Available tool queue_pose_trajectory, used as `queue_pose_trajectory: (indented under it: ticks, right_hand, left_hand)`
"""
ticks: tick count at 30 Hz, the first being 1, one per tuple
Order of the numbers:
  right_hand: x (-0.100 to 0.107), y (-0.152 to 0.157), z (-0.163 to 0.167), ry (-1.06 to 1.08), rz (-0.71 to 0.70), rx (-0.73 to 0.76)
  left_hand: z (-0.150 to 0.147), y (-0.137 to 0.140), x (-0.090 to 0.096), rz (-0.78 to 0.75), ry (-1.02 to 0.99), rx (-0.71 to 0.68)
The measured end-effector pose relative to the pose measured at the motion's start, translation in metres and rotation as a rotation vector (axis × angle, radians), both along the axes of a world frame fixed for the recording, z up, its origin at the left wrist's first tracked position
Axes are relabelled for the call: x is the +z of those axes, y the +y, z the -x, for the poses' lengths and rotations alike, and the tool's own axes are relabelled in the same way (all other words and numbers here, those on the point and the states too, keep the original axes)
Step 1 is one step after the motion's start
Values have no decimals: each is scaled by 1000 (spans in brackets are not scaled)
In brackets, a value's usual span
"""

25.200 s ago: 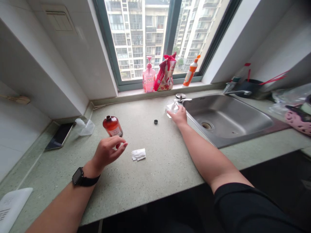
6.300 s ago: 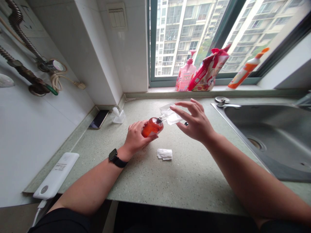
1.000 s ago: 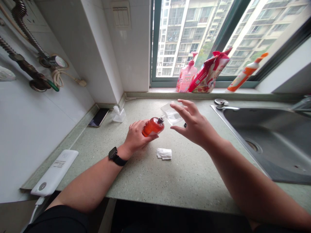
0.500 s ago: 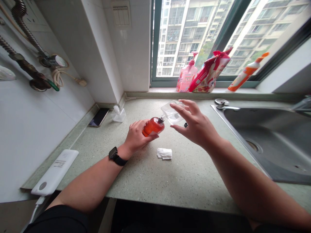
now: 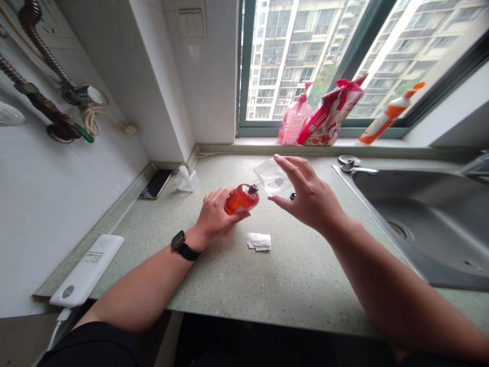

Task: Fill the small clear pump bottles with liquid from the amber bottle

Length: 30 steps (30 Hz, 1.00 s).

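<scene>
My left hand [image 5: 218, 213], with a black watch on its wrist, is wrapped round a bottle of orange-red liquid [image 5: 243, 200]. That bottle leans to the right, its dark neck pointing up at the mouth of a clear square bottle [image 5: 273, 178]. My right hand [image 5: 307, 191] grips the clear bottle between thumb and fingers and holds it tipped, neck down to the left. The two mouths meet or nearly meet; I cannot tell which. Below them a folded white tissue [image 5: 259, 241] lies on the counter. A small black cap [image 5: 292, 196] shows beside my right thumb.
A clear pump bottle [image 5: 186, 178] and a phone [image 5: 156, 184] are at the back left of the counter [image 5: 214, 285]. A white power bank [image 5: 87, 271] lies at the left edge. The steel sink [image 5: 424, 204] is on the right. A pink pump bottle [image 5: 294, 122] stands on the sill.
My right hand's fingers have shifted slightly on the clear bottle, and its upper fingers sit a little differently. The left hand and the orange-red bottle have barely moved.
</scene>
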State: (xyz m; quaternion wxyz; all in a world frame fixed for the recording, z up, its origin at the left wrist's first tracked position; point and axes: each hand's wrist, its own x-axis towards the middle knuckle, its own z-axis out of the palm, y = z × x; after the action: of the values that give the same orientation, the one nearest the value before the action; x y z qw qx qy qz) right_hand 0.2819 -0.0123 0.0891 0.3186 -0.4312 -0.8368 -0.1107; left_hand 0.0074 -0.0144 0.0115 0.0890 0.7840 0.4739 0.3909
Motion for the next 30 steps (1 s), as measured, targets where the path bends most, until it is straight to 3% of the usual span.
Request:
queue_pose_trajectory:
  ticks: [30]
  right_hand:
    - [-1,-2,4,47,-38,29]
  left_hand:
    - [0,-1,-1,3,-22,0]
